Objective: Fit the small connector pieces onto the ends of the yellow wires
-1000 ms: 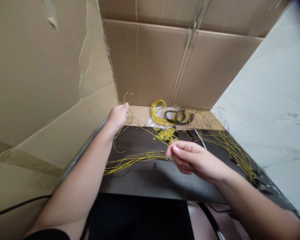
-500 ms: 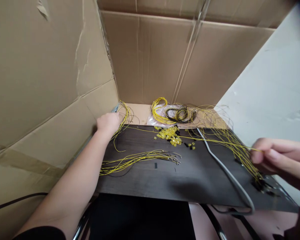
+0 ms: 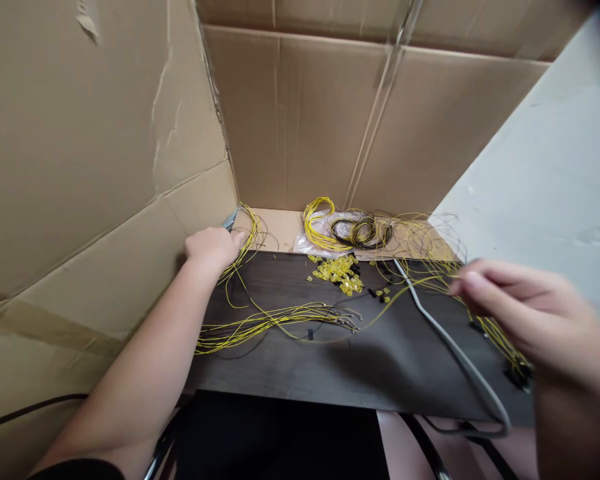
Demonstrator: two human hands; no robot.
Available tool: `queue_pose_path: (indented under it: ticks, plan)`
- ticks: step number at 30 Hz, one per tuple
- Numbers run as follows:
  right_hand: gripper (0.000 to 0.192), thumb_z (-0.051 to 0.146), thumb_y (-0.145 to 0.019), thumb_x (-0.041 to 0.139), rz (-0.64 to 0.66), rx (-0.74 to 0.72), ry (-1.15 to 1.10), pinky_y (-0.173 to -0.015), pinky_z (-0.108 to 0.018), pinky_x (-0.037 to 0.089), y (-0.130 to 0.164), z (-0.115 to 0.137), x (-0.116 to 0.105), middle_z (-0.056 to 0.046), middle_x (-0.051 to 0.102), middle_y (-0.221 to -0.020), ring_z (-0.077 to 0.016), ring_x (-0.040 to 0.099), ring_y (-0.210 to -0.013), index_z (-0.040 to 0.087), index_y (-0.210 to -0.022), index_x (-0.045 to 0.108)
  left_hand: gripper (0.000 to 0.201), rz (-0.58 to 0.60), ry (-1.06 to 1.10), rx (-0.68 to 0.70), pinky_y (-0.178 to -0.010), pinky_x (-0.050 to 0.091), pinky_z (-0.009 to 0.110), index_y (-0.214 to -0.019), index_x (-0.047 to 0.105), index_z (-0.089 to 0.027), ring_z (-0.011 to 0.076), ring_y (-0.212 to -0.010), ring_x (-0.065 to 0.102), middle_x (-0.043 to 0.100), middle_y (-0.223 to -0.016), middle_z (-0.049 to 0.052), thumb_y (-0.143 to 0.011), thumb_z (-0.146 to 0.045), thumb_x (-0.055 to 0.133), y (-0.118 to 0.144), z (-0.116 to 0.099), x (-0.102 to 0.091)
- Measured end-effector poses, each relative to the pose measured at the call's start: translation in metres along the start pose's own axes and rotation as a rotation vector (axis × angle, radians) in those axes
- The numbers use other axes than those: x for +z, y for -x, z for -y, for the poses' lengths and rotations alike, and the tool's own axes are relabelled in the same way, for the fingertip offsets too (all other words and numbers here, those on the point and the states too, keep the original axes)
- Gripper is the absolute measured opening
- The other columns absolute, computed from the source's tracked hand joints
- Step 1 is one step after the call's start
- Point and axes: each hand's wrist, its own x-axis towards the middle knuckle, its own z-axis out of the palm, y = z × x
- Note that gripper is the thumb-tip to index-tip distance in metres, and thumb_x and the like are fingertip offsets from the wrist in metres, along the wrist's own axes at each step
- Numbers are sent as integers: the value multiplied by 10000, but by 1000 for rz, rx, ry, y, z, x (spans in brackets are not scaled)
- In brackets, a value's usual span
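Observation:
My left hand (image 3: 211,248) rests at the far left corner of the dark tabletop (image 3: 330,360), its fingers on a loop of thin yellow wires (image 3: 250,230). My right hand (image 3: 520,307) hovers above the right side of the table, fingertips pinched on one yellow wire (image 3: 405,293) that sags down to the left across the board. A bundle of cut yellow wires (image 3: 275,319) lies flat in the middle left. A small heap of yellow plastic connectors (image 3: 337,270) sits behind it.
Cardboard walls (image 3: 105,153) close in the left and back; a pale wall (image 3: 545,167) is on the right. Coils of yellow and black wire (image 3: 347,230) lie at the back. More yellow wires (image 3: 490,320) trail along the right edge. A grey cable (image 3: 445,347) crosses the table.
My right hand went right pulling one wire taut, then came back left and up, and the wire went slack. My left hand lowered toward the corner loop.

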Motion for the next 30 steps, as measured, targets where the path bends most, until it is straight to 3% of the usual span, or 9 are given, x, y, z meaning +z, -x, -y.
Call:
queue_pose_path:
  ticks: [2, 5, 8, 11, 13, 18, 21, 27, 30]
  plan:
    - [274, 468, -951, 524, 99, -94, 54, -562, -297, 385, -15, 16, 32, -51, 624, -708, -166, 550, -631, 247, -833, 636, 645, -65, 19, 98, -910, 465, 541, -1084, 673, -93, 444, -1107, 607, 660, -1143, 265, -895, -655, 417, 16, -15, -9]
    - [288, 395, -989, 472, 161, -293, 205, -561, -250, 338, -33, 25, 80, 2, 546, -604, -110, 465, -536, 199, -832, 612, 507, -193, 373, 564, -987, 447, 465, -1095, 649, -146, 321, -1119, 604, 667, -1150, 169, -977, -549, 365, 54, -45, -15]
    - [290, 334, -989, 465, 61, -466, 319, -546, -240, 282, -46, 19, 123, -9, 589, -623, -97, 466, -520, 177, -784, 598, 513, 243, 849, 915, -939, 496, 346, -1204, 586, -191, 204, -1032, 634, 670, -1148, 100, -1009, -561, 289, 93, -67, -10]
    - [195, 267, -972, 485, -55, -531, 342, -563, -233, 298, -52, 4, 155, -24, 665, -699, -102, 533, -557, 176, -874, 627, 567, 713, 960, 865, -728, 541, 300, -1305, 507, -184, 169, -803, 664, 679, -1036, 97, -1002, -595, 260, 110, -71, 0]
    - [173, 239, -965, 487, -105, -530, 332, -568, -232, 310, -52, -6, 168, -33, 686, -728, -106, 559, -574, 170, -889, 626, 531, 785, 843, 781, -585, 492, 270, -1357, 460, -218, 135, -624, 618, 683, -1002, 69, -974, -579, 392, 111, -67, 7]
    - [210, 276, -966, 524, -142, -558, 319, -580, -239, 327, -48, -25, 179, -20, 647, -660, -112, 557, -574, 177, -807, 618, 351, 706, 538, 855, -624, 413, 254, -866, 659, -174, 130, -652, 565, 665, -778, 12, -973, -428, 441, 100, -57, 13]
    - [189, 256, -963, 529, -191, -561, 284, -580, -238, 338, -48, -33, 175, -16, 628, -647, -106, 543, -565, 173, -817, 615, 370, 602, 447, 914, -657, 404, 268, -849, 658, -193, 138, -690, 566, 650, -762, 0, -991, -416, 399, 89, -52, 6]
    - [137, 212, -956, 535, -337, -493, 176, -551, -232, 344, -49, -38, 168, 9, 554, -592, -90, 476, -509, 164, -853, 611, 383, -239, -3, 869, -726, 401, 352, -821, 693, -175, 251, -911, 545, 610, -928, 105, -985, -387, 420, 45, -27, -20]
    - [130, 211, -943, 552, -337, -499, 142, -539, -233, 345, -47, -38, 171, 17, 536, -580, -87, 458, -495, 171, -834, 612, 366, -364, -66, 871, -693, 392, 339, -858, 707, -194, 238, -866, 543, 594, -896, 92, -981, -407, 437, 30, -17, -32]
